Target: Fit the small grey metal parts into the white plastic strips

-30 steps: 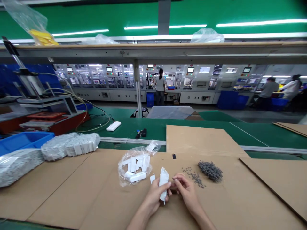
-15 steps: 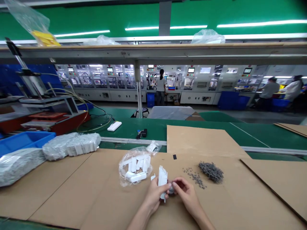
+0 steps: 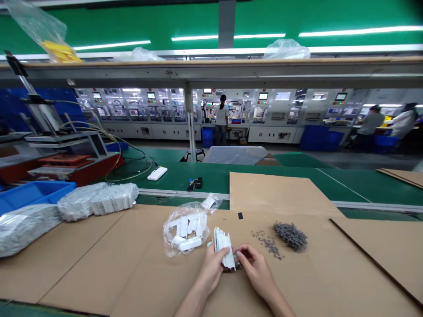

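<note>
The left hand [image 3: 211, 268] comes in from below, fingers closed over a white slotted plastic strip [image 3: 224, 248], whose long axis runs away from the person, far end leaning slightly left. The right hand [image 3: 256, 264] sits just beside it, fingertips pinched together at the strip's right edge (whether they grip anything, I can't tell). Both hover above a cardboard sheet [image 3: 158, 273], between a clear plastic bag [image 3: 185, 231] and a pile of small grey parts [image 3: 291, 236].

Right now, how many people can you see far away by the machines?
3: middle person, right person, far-right person, all at the machines; others may be hidden.
</note>
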A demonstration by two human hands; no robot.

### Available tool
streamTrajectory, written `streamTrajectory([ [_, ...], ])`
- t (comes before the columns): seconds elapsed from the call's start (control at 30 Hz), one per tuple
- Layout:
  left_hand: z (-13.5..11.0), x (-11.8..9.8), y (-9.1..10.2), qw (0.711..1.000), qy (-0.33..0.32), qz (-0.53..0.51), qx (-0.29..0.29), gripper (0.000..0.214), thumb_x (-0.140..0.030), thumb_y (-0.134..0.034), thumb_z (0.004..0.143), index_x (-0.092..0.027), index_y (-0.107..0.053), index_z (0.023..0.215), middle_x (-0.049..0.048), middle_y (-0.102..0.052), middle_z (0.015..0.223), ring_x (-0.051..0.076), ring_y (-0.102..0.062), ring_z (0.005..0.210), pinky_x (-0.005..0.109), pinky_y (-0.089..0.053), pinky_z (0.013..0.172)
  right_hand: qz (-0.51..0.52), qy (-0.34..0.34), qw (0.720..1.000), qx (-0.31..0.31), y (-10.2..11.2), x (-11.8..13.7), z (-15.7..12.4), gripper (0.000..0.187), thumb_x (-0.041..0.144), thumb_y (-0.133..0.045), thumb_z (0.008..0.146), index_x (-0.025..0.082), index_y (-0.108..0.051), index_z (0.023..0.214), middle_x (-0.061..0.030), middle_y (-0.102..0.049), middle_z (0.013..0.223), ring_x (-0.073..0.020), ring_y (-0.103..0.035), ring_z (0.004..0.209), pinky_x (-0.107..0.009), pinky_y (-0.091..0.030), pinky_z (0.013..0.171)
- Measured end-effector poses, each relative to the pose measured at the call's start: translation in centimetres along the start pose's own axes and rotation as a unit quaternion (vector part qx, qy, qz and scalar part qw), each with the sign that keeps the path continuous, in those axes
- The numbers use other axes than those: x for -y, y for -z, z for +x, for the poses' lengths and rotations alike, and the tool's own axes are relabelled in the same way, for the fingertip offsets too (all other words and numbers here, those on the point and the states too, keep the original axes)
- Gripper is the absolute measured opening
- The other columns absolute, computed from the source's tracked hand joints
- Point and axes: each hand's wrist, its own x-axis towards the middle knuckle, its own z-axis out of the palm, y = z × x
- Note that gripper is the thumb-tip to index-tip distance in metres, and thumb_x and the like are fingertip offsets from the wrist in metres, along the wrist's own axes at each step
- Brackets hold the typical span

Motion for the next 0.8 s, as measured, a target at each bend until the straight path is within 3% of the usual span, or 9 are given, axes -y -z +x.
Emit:
streamTrajectory([
  [0.23, 0.4, 0.1, 0.5, 0.991, -0.074, 0.113, -0.012, 0.043, -0.025, -0.07, 0.055, -0.008, -0.056, 0.092, 0.0118, -0.065, 0.082, 0.023, -0.06, 0.076, 0.029, -0.048, 0.064, -0.045, 0.013, 0.999, -0.008, 0.1, -0.3, 0.1, 0.017, 0.031, -0.045, 0.078, 0.018, -0.055, 0.076, -0.0044, -0.056, 0.074, -0.0175, -0.054, 0.071, -0.025, -0.043, 0.063],
  [0.47, 0.1, -0.2, 0.2, 0.974, -0.105, 0.199, -0.011, 0.039, -0.029, -0.067, 0.057, -0.008, -0.059, 0.089, 0.0119, -0.065, 0.085, 0.024, -0.059, 0.079, 0.029, -0.047, 0.066, -0.054, 0.017, 0.998, -0.004, -0.1, -0.4, 0.0, 0.015, 0.03, -0.043, 0.079, 0.018, -0.052, 0.077, -0.0032, -0.056, 0.073, -0.0164, -0.053, 0.068, -0.024, -0.042, 0.061],
  [0.67, -0.2, -0.6, -0.2, 0.957, -0.137, 0.253, 0.027, 0.033, -0.028, -0.065, 0.058, -0.009, -0.06, 0.086, 0.0102, -0.065, 0.084, 0.023, -0.058, 0.079, 0.03, -0.047, 0.069, 0.0, -0.011, 0.999, -0.03, -0.2, -1.2, 0.1, 0.018, 0.035, -0.048, 0.076, 0.017, -0.049, 0.077, -0.0033, -0.056, 0.071, -0.0172, -0.054, 0.067, -0.026, -0.044, 0.06],
  [0.8, -0.1, -0.4, -0.1, 0.961, -0.11, 0.25, 0.036, 0.031, -0.03, -0.064, 0.06, -0.01, -0.058, 0.084, 0.008, -0.064, 0.078, 0.022, -0.059, 0.07, 0.029, -0.05, 0.058, 0.05, -0.028, 0.997, -0.047, -0.1, -1.6, 0.4, 0.021, 0.037, -0.053, 0.073, 0.018, -0.048, 0.079, -0.0045, -0.057, 0.075, -0.0189, -0.055, 0.073, -0.028, -0.045, 0.064],
])
